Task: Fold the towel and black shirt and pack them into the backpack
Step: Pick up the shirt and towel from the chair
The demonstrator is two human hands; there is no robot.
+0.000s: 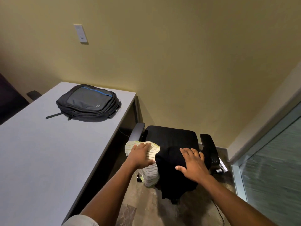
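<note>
A white towel (pixel 151 174) with thin green stripes hangs over the back of a black office chair (pixel 171 136). Beside it, to the right, a black shirt (pixel 172 180) is draped over the same chair back. My left hand (pixel 140 154) lies flat on top of the towel, fingers straight. My right hand (pixel 192 162) rests on the black shirt with its fingers spread. A dark grey backpack (pixel 88 103) with a blue zip line lies flat and closed on the grey table (pixel 40 152), far from both hands.
The table's right edge runs close to the chair's left armrest (pixel 137 132). A glass partition (pixel 273 160) stands on the right. A cable (pixel 219 211) trails across the floor below the chair. Another chair's armrest (pixel 33 94) shows beyond the table's far left.
</note>
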